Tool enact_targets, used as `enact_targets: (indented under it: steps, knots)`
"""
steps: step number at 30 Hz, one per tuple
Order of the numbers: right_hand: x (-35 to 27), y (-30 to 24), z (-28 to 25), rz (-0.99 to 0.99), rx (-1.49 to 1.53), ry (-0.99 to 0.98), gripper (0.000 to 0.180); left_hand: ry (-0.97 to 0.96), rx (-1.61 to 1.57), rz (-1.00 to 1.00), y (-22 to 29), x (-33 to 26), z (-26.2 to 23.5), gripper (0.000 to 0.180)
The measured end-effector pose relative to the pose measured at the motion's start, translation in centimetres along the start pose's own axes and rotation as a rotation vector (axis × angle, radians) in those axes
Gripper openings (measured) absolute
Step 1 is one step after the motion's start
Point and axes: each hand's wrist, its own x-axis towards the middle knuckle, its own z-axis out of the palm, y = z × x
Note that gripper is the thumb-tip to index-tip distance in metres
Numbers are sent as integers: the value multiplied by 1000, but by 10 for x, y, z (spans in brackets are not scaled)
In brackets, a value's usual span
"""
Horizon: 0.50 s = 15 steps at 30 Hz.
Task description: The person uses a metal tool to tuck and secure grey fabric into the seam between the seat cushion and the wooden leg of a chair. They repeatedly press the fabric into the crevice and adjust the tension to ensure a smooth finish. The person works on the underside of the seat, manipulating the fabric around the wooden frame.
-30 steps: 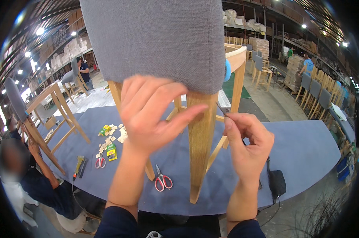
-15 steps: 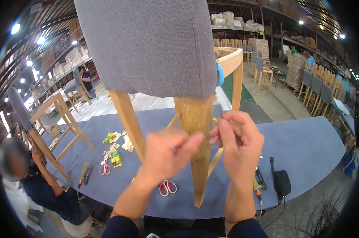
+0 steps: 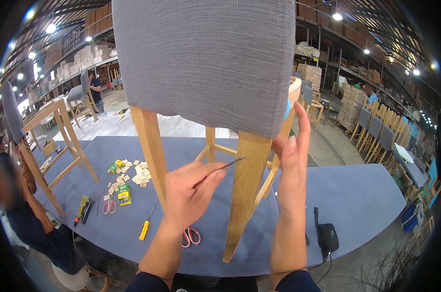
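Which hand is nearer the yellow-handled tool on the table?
Left. Your left hand is right of the yellow-handled tool and higher in view; your right hand is farther right, past the nearest chair leg.

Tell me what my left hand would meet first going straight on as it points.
Probably the near wooden chair leg; the thin dark tool in your left hand overlaps it here, though depth is unclear.
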Motion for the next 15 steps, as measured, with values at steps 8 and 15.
enact_targets:
  steps: [8,15]
  knots:
    - [24,3,40,-71,161,42,83,85,19,145,3,44,10,19]
    - [16,1,41,-173,255,3,96,143,-42,157,-4,43,21,20]
